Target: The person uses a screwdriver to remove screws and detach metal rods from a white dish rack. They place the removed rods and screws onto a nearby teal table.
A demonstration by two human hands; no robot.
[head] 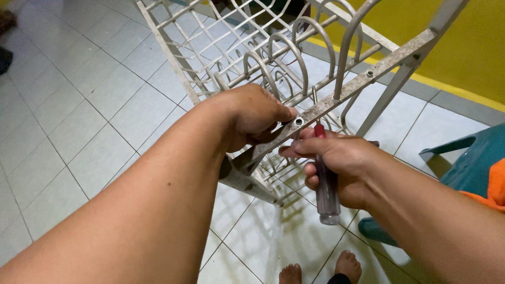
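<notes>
A white wire dish rack (226, 47) with a worn metal frame bar (368, 73) is tilted over the tiled floor. My left hand (252, 115) grips the lower part of the frame bar, its thumb beside a screw hole (299, 121). My right hand (336, 163) is closed around a screwdriver (327, 194) with a clear handle and a red collar; its shaft points up towards the bar near the hole. The tip is hidden behind the bar.
White floor tiles (79, 115) spread out to the left. A teal plastic stool (468, 163) with an orange cloth (492, 189) stands at the right. A yellow wall (468, 42) rises behind. My bare feet (321, 271) show at the bottom.
</notes>
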